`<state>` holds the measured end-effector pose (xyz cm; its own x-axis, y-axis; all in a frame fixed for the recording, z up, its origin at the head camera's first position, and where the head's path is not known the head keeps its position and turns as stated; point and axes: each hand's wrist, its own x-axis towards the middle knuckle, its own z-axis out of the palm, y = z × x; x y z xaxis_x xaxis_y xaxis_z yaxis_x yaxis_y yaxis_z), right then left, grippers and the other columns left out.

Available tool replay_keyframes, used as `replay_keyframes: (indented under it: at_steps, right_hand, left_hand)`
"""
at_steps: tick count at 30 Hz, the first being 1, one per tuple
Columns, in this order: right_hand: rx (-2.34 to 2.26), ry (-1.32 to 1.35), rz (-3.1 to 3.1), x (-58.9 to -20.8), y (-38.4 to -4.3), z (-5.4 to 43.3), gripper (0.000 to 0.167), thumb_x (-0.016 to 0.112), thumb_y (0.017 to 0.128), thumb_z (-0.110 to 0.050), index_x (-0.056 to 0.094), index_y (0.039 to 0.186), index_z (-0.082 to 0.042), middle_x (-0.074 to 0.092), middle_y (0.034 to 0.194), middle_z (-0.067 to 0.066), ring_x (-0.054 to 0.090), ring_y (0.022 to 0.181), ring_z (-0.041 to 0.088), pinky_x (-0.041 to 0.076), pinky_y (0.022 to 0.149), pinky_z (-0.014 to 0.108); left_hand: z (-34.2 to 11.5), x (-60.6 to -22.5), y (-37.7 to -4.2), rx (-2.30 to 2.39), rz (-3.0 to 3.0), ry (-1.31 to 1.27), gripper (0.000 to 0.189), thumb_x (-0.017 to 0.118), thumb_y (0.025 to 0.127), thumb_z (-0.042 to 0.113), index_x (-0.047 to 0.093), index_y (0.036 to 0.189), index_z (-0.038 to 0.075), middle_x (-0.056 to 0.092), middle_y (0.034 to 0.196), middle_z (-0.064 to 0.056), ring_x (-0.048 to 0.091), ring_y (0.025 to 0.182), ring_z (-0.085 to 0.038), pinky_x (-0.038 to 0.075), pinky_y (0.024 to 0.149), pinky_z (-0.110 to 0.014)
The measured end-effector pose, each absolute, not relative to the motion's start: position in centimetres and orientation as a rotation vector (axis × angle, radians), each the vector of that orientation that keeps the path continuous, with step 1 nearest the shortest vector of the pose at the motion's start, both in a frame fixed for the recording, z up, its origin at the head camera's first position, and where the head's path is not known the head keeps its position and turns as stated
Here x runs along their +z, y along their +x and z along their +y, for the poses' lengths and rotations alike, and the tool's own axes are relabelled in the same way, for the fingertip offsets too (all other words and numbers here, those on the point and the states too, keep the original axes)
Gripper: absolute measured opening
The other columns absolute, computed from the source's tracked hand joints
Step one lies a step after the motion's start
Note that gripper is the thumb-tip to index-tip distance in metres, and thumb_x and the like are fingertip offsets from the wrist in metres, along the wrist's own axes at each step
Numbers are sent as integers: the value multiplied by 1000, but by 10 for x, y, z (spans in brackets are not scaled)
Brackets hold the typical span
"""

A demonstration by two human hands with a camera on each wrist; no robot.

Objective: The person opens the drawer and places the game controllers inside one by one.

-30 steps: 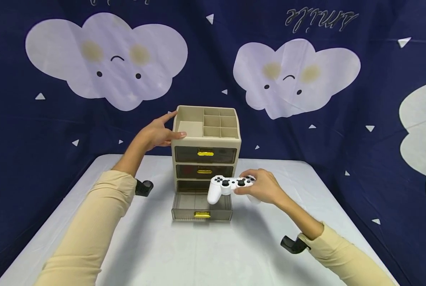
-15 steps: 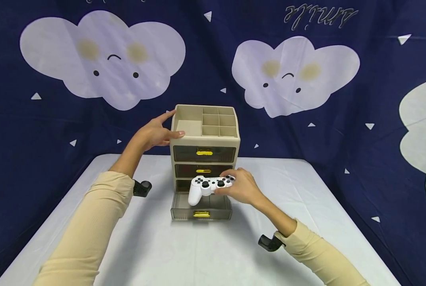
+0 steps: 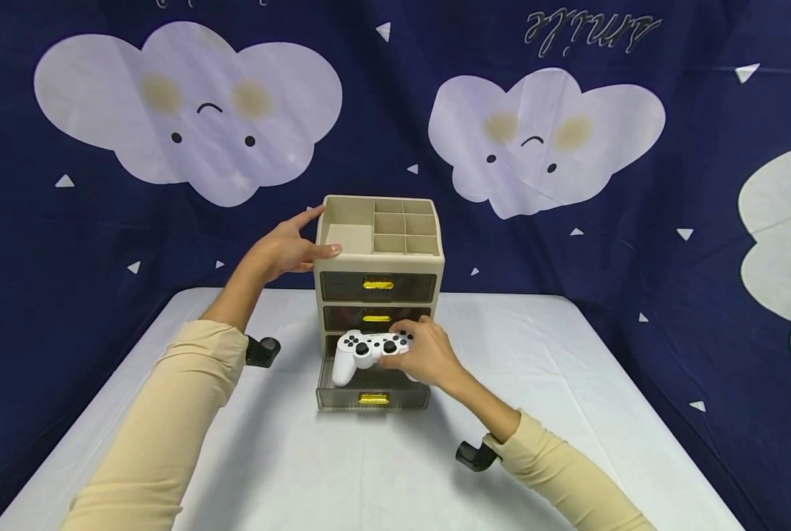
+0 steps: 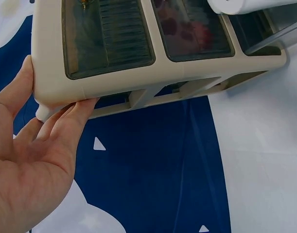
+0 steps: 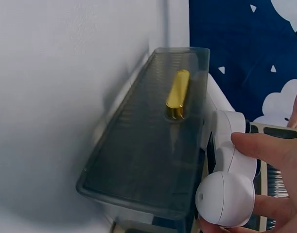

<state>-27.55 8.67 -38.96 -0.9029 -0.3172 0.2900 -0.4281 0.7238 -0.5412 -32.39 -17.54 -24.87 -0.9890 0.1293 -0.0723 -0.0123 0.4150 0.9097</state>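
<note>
A beige desktop drawer organizer stands at the middle of the table. My left hand grips its upper left side, thumb over the top rim and fingers along the side wall. The bottom smoky transparent drawer is pulled out towards me. My right hand holds a white game controller by its right end, thumb on the near side. The controller overlaps the pulled-out drawer in the head view. In the right wrist view, the controller's white grip shows close beside the drawer's front and its gold handle.
The two upper drawers are closed, and something reddish shows through the middle one. Divided compartments form the organizer's top. A white cloth covers the table; a dark blue curtain with clouds hangs behind.
My right hand has carried the controller left and slightly down, from the drawer's right side to over the drawer. My left hand keeps its grip on the organizer.
</note>
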Motion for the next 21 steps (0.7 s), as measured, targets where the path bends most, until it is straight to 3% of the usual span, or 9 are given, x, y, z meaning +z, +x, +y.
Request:
replay_keyframes:
  at_steps: [21]
  right_hand:
    - [791, 649, -2725, -417, -278, 81, 57, 93, 68, -40, 76, 112, -9, 61, 93, 9, 51, 79, 17, 47, 64, 30]
  left_hand:
    - [-174, -248, -323, 1614, 2544, 112, 98, 74, 95, 14, 8, 165, 33, -8, 172, -2, 52, 137, -38, 44, 114, -52]
